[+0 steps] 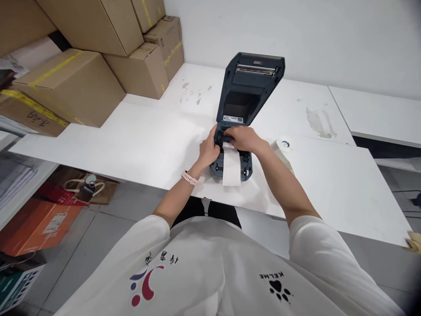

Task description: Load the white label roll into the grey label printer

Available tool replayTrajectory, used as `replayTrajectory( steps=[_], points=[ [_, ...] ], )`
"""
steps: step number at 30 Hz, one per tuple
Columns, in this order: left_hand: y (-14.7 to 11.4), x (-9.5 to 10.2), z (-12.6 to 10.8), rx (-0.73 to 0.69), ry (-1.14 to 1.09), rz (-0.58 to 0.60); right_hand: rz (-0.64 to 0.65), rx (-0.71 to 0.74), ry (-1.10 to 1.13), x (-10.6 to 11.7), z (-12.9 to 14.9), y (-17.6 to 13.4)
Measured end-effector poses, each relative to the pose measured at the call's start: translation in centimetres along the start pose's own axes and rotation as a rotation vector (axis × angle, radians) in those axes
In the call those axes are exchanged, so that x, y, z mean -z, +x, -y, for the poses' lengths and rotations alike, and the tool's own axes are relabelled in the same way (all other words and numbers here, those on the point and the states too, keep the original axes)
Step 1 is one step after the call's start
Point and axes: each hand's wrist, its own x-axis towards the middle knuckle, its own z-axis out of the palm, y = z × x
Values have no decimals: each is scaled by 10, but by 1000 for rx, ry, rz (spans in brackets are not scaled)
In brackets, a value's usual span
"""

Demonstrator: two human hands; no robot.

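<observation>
Head view, ordered from near to far. Shows nearest a white short-sleeved shirt [204, 259] with printed emblems on the front, then black trousers [187, 210] at the near edge of the white bench [158, 145]. Includes, low at the left and below bench level, an orange box [49, 224]. Next, around the left wrist, a pale pink band [190, 177]. Directly ahead, close to the bench's near edge, a dark label printer [238, 103], open, with a white paper strip [232, 169] lying along the base [217, 173] and over the front end. At the left side of the base, the left grip [208, 149], resting on the rim; cannot tell how tightly closed. Over the inner end of the strip, the right grip [244, 138], reaching in from the right with bent fingers; cannot tell whether pinching the paper, because of partly hidden fingertips. Just right of the printer, partly behind the right forearm [283, 180], a white roll [279, 151]. Beyond both hands, the raised lid [250, 83], tilted back, with a metallic bar [255, 70] near the top. Farther left, stacked brown cartons [87, 81] with yellow tape. At the back, a white wall [296, 39].
</observation>
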Motion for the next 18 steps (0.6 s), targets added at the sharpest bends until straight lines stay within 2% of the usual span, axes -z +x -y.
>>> replayTrajectory(
  steps=[2,4,6,9,11,13,15,18],
  points=[
    [0,1,0,6,1,-5,162,43,-78,-10,3,14],
    [0,1,0,16,4,-10,220,86,-91,-15,3,23],
    [-1,2,-1,30,24,-5,236,147,-31,-10,-2,21],
    [-3,3,-2,45,23,-2,213,278,324,17,-23,-6],
    [-4,2,-2,46,-4,-6,120,311,579,41,-45,-35],
    [-4,2,-1,41,-39,-13,14,254,655,60,-70,-62],
    [-4,1,0,37,-69,-24,-67,129,626,67,-96,-79],
    [-3,1,1,26,-73,-30,-98,-109,534,51,-127,-78]
  ],
)
